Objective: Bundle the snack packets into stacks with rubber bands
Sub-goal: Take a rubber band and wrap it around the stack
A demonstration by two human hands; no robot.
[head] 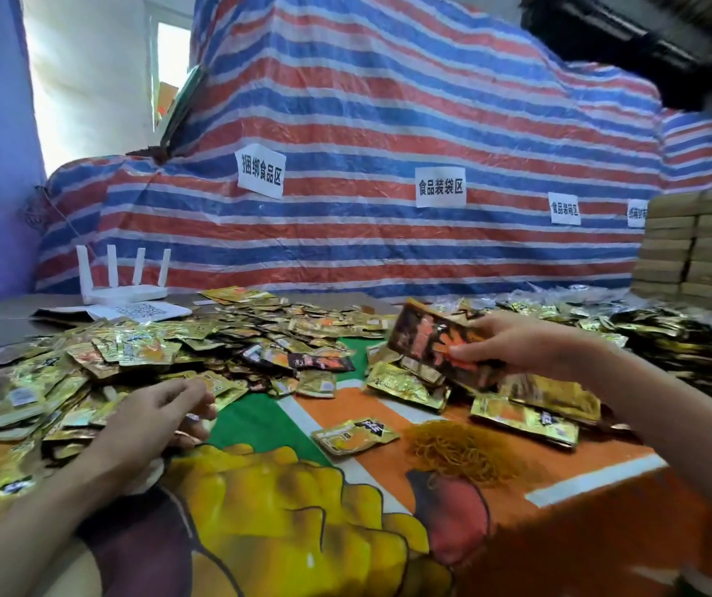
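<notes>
Across the upper frame, a red, white and blue striped tarp (pixel 388 122) forms the backdrop. Below it, a printed cloth (pixel 582 532) covers the table. Loose gold snack packets (pixel 130 351) lie heaped across the centre and left. Right of centre, the right hand (pixel 522 344) grips a stack of dark packets (pixel 427 338) above the heap, long axis running from upper left to lower right, printed face toward the camera. The left hand (pixel 156 417) rests at the heap's lower edge, fingers curled; whether it holds a packet cannot be determined. Rubber bands (pixel 461 452) lie piled on the cloth, lower centre-right.
</notes>
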